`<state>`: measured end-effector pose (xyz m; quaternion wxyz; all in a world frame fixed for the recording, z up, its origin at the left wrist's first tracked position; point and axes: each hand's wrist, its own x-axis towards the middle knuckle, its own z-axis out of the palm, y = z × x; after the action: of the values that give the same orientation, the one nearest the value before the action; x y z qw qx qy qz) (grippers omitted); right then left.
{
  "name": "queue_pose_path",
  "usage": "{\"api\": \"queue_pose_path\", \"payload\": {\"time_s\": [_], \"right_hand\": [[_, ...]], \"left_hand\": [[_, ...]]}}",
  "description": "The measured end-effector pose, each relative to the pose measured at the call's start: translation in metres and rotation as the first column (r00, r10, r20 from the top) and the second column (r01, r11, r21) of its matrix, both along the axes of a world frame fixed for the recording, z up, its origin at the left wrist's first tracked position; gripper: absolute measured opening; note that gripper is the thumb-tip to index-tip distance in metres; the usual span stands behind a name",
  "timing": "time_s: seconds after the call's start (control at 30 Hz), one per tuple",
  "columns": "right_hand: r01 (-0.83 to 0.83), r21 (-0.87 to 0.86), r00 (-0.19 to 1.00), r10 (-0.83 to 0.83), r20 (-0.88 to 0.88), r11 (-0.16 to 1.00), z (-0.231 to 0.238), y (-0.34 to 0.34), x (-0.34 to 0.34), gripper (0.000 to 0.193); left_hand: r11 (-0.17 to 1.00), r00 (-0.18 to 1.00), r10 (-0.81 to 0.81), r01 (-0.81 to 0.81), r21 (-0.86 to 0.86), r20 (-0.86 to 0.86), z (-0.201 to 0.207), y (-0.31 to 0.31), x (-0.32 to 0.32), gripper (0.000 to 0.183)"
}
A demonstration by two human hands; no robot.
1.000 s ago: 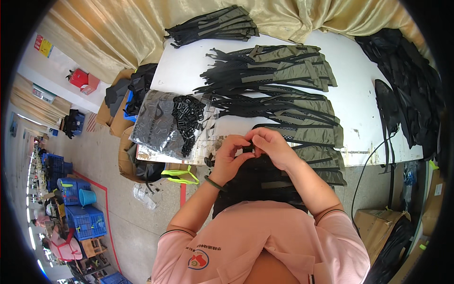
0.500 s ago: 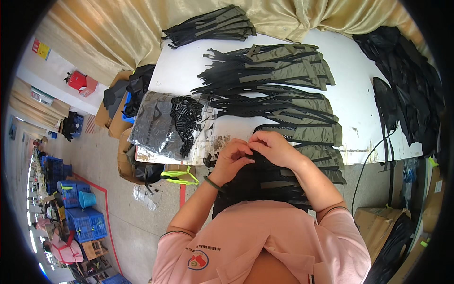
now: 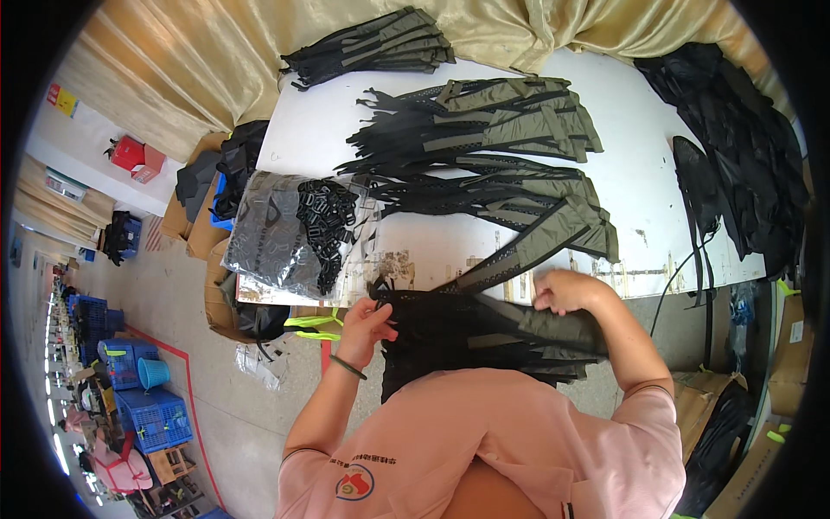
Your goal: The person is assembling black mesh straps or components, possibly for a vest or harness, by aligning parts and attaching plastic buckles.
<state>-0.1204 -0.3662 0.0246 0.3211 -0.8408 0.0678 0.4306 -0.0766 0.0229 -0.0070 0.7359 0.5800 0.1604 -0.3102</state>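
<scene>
My left hand (image 3: 367,327) is closed, thumb against fingers, on the narrow black end of a strap in the lap pile (image 3: 432,333). That pile is olive-and-black mesh straps hanging off the table's near edge. My right hand (image 3: 566,292) is curled above the pile's olive end; whatever is under its fingertips is hidden. Just beyond the hands, one olive-and-black strap (image 3: 527,246) lies slantwise, its olive end on the other straps (image 3: 519,121) spread across the table. A clear bag (image 3: 277,229) left of them holds black plastic buckles (image 3: 327,225).
The white table (image 3: 648,208) has a worn near edge. Another strap bundle (image 3: 372,45) lies at the far left, and black fabric pieces (image 3: 731,147) hang at the right. Cardboard boxes (image 3: 223,298) stand left; a carton (image 3: 705,402) is at lower right. Blue crates (image 3: 154,419) stand on the floor.
My hands were together at a strap's black end; now they are apart, left hand lower left, right hand moved right. One strap now lies slantwise on the table straps.
</scene>
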Motion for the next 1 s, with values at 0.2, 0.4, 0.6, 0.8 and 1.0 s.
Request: {"api": "queue_pose_path", "payload": {"time_s": [0.2, 0.4, 0.6, 0.8, 1.0], "right_hand": [[0.006, -0.042, 0.476, 0.034, 0.879, 0.999, 0.022, 0.014, 0.026, 0.011], [-0.240, -0.270, 0.846, 0.337, 0.414, 0.933, -0.020, 0.021, 0.044, 0.016], [-0.256, -0.066, 0.805, 0.251, 0.537, 0.964, -0.003, 0.038, 0.048, 0.012], [0.282, -0.337, 0.381, 0.218, 0.898, 0.898, -0.026, 0.021, 0.089, 0.021], [0.169, -0.232, 0.355, 0.160, 0.921, 0.958, -0.013, 0.021, 0.084, 0.017]], "left_hand": [[0.855, 0.905, -0.222, 0.003, 0.518, 0.362, -0.011, 0.010, 0.008, 0.029], [0.641, 0.192, -0.682, -0.308, 0.703, 0.706, 0.029, -0.046, 0.008, 0.052], [0.443, 0.036, -0.876, -0.338, 0.830, 0.482, 0.025, -0.064, 0.006, 0.053], [0.391, 0.036, -0.914, -0.177, 0.903, 0.403, -0.003, -0.057, 0.016, 0.042], [0.201, 0.131, -0.974, 0.128, 0.971, 0.184, 0.030, -0.061, 0.001, 0.036]]}}
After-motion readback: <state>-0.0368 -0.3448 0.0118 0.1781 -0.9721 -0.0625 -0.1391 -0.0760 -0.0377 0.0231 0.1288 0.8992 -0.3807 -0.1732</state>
